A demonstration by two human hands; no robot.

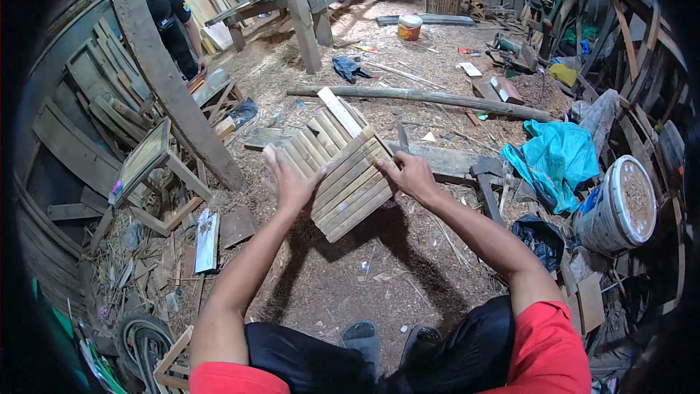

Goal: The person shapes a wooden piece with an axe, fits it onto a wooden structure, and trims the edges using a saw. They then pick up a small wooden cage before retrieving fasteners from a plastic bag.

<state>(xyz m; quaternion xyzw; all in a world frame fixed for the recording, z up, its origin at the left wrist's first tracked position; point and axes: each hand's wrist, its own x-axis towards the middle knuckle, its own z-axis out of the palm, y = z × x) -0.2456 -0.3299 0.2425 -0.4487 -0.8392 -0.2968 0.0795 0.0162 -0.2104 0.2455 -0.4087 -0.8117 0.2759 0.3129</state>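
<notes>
A box-like piece made of narrow wooden slats (354,190) is held tilted in front of me, above the ground. Its slats run side by side over two visible faces, and a paler strip (340,111) sticks up past its far edge. My left hand (289,181) grips the left side, thumb along the near edge. On the right side, my right hand (413,176) holds the edge with its fingers partly hidden behind the slats. Just beyond the piece lies a wooden plank (445,159), with a hammer (487,182) at its right end.
Shavings cover the ground. A long pole (423,95) lies across it ahead. To the right are a teal plastic bag (558,160) and a white bucket (616,204). A wooden post (164,80) and a small frame (149,153) stand left; another person (175,29) is behind the post.
</notes>
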